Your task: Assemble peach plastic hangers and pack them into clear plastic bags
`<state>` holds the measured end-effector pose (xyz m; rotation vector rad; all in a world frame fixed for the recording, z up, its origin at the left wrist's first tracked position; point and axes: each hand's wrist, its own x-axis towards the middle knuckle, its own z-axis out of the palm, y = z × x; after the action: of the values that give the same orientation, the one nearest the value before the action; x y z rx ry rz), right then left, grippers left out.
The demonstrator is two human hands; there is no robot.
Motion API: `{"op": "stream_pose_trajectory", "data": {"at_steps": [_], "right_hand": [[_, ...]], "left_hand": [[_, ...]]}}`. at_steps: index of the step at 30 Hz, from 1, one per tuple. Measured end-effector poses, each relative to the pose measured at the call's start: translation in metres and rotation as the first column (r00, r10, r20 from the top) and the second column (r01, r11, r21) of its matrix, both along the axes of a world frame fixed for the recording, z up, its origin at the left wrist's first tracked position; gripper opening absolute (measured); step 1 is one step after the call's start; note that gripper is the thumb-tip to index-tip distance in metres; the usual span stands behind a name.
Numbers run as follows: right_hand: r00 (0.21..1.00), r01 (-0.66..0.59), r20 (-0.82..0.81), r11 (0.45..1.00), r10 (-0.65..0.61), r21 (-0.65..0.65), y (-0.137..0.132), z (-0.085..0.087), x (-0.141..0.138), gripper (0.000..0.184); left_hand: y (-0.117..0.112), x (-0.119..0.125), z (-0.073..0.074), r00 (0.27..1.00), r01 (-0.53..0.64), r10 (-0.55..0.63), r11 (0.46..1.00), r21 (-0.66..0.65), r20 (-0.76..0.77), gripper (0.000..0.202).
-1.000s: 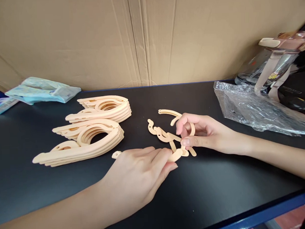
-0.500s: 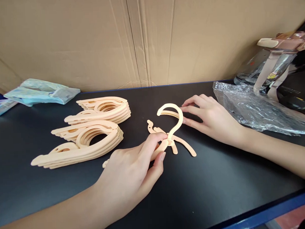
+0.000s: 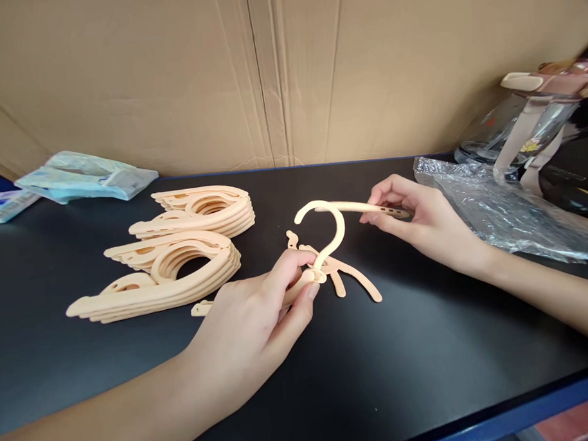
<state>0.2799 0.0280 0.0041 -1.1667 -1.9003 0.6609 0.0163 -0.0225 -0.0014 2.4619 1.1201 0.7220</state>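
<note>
My left hand (image 3: 259,331) is closed on a cream plastic hanger piece with a hook (image 3: 340,228). The hook stands up above my thumb and index finger, and the end of the arm shows behind my wrist side. Off to the right, my right hand (image 3: 419,219) pinches a separate slim, slotted hanger arm (image 3: 354,207), whose left end passes behind the hook. Several loose hanger parts (image 3: 358,279) lie on the black table just beyond my left fingertips, partly hidden by them.
Two stacks of folded cream hangers, a rear stack (image 3: 226,213) and a front stack (image 3: 181,292), lie at left. Blue soft packs (image 3: 90,176) sit behind them. Crumpled clear plastic (image 3: 496,213) and a strapped clear bottle (image 3: 545,115) are at right. Cardboard (image 3: 197,76) backs the table.
My right hand has closed on the slim hanger arm, lifting it and moving it right. My left hand has tilted the hooked piece slightly to the left.
</note>
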Motion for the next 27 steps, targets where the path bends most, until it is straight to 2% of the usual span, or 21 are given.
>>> {"op": "stream_pose_trajectory", "data": {"at_steps": [4,7,10,12,14,16,19,22,27], "right_hand": [[0.993,0.014,-0.116,0.999,-0.010,0.036,-0.001,-0.001,0.002,0.019],[0.993,0.029,-0.119,0.997,-0.021,0.070,-0.006,0.002,0.002,0.019],[0.998,-0.018,0.065,0.973,0.003,0.229,-0.014,0.007,0.000,0.018],[0.968,-0.155,0.240,0.926,0.072,0.343,-0.019,0.010,-0.003,0.013],[0.906,-0.333,0.385,0.859,0.176,0.389,-0.023,0.011,-0.007,0.010],[0.826,-0.466,0.517,0.786,0.223,0.406,-0.026,0.010,-0.011,0.015],[0.717,-0.564,0.681,0.697,0.147,0.443,-0.028,0.009,-0.015,0.031],[0.677,-0.570,0.731,0.685,0.080,0.453,-0.026,0.007,-0.015,0.038],[0.695,-0.517,0.719,0.710,0.021,0.479,-0.020,0.003,-0.012,0.035]], "left_hand": [[0.001,0.001,0.002,1.000,-0.001,0.001,0.998,-0.071,-0.010,0.012],[0.002,0.001,0.004,1.000,-0.004,0.002,0.994,-0.107,-0.011,0.017],[0.001,0.001,0.005,1.000,-0.009,0.007,0.993,-0.118,-0.017,0.019],[0.001,0.001,0.005,1.000,-0.007,0.005,0.994,-0.110,-0.015,0.020],[0.001,0.001,0.006,1.000,-0.002,0.001,0.995,-0.104,-0.011,0.021],[0.001,0.001,0.006,1.000,0.010,-0.010,0.994,-0.108,-0.004,0.020],[0.002,0.001,0.006,0.999,0.031,-0.029,0.992,-0.125,0.022,0.019],[0.002,0.001,0.006,0.998,0.043,-0.035,0.990,-0.136,0.058,0.022],[0.002,0.000,0.007,0.998,0.045,-0.036,0.980,-0.193,0.052,0.025]]}}
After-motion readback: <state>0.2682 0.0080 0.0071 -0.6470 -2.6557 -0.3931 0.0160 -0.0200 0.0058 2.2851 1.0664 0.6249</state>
